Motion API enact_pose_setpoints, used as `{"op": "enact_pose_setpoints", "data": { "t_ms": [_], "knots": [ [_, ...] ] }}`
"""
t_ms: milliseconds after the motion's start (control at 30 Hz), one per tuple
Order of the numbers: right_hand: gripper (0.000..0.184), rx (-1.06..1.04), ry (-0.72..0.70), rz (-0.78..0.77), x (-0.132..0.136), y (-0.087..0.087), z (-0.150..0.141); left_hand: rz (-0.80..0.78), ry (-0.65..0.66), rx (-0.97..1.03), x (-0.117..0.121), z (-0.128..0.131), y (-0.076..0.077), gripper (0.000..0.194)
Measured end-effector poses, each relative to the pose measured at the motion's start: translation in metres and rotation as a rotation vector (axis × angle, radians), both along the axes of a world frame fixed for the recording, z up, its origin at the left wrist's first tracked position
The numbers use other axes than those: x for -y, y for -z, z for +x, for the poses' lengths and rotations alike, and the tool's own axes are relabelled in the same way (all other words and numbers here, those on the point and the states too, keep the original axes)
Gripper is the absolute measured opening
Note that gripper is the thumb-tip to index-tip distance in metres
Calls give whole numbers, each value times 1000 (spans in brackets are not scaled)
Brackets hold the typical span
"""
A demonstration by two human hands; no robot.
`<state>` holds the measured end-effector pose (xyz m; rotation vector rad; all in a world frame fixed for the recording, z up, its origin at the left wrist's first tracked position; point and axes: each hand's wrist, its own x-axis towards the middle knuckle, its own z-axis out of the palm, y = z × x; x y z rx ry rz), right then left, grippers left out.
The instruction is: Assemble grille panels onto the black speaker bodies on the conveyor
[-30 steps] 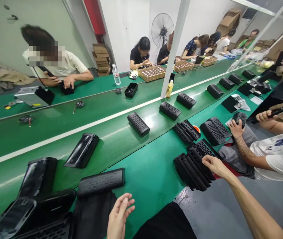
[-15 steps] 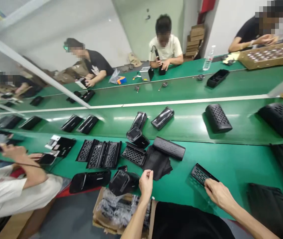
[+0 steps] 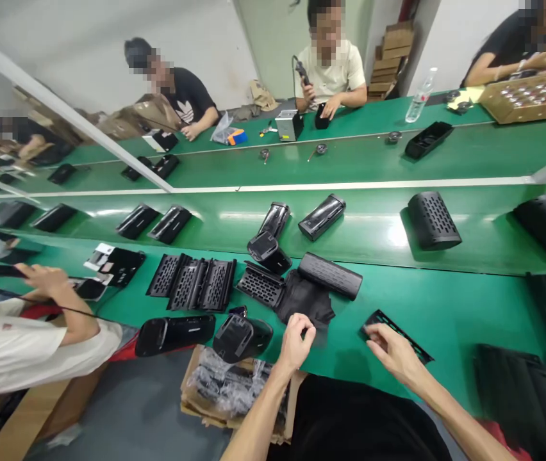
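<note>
My left hand point(image 3: 297, 344) is at the near edge of a pile of thin black mesh cloth point(image 3: 304, 298), fingers curled to the thumb in a pinch. Whatever is between those fingertips is too small or blurred to make out. To the right, my right hand point(image 3: 395, 355) is over a black perforated grille panel point(image 3: 410, 340) on the green table, hiding part of it. Its thumb and fingers are apart, and it does not appear to grip the panel. Behind the cloth lies a rounded black speaker shell point(image 3: 330, 275); to its left is another grille panel point(image 3: 261, 285).
Several grille panels point(image 3: 200, 285) and black speaker housings point(image 3: 241, 337) lie to the left. A carton point(image 3: 191, 397) of plastic-wrapped parts stands below the table edge. Housings point(image 3: 434, 221) sit on the green conveyor point(image 3: 369, 243). A co-worker point(image 3: 42, 339) sits at left; others work opposite.
My right hand has loosened from the grille panel, which now lies turned on the table. My left hand has moved right, to the mesh cloth. The view has shifted slightly.
</note>
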<state>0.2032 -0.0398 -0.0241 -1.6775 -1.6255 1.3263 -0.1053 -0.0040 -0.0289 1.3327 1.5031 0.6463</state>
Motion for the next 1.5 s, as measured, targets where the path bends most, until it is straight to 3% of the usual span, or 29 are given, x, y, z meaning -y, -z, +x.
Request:
{"op": "enact_pose_setpoints", "data": {
  "t_ms": [100, 133, 200, 267, 333, 467, 533, 667, 767, 867, 967, 1067, 1167, 1267, 1500],
  "knots": [
    [80, -384, 39, -132, -5, -7, -19, -143, 87, 220, 0, 29, -8, 43],
    [84, -510, 43, -198, -5, -7, -22, -199, 112, 279, 0, 41, -9, 49],
    [63, -715, 98, -341, 1, -8, -22, -300, 152, 355, 0, 65, -7, 58],
    [44, -831, 242, -457, 14, -7, -14, -382, 183, 371, 0, 87, -2, 63],
    [44, -855, 406, -506, 30, -4, 0, -438, 211, 333, -1, 108, 6, 65],
    [57, -389, 546, -322, 53, 12, 28, -463, 310, 154, -8, 149, 23, 68],
    [51, -130, 604, -250, 57, 26, 41, -435, 369, 28, -15, 167, 28, 72],
    [35, 92, 689, -244, 57, 53, 60, -293, 454, -251, -30, 190, 29, 72],
    [32, 216, 701, -253, 61, 63, 69, -186, 490, -435, -35, 194, 27, 56],
    [41, 339, 749, -246, 70, 67, 75, -135, 514, -539, -35, 195, 28, 42],
    [52, 405, 793, -247, 77, 70, 82, -103, 515, -563, -35, 198, 33, 45],
    [42, 386, 783, -246, 73, 76, 89, -90, 504, -537, -38, 201, 39, 56],
    [27, 295, 748, -220, 65, 76, 95, -96, 470, -451, -43, 196, 40, 37],
    [25, 131, 698, -200, 62, 67, 105, -133, 428, -290, -46, 183, 35, 20],
    [46, -241, 629, -207, 61, 16, 114, -344, 327, 161, -40, 151, 5, 46]
  ]
}}
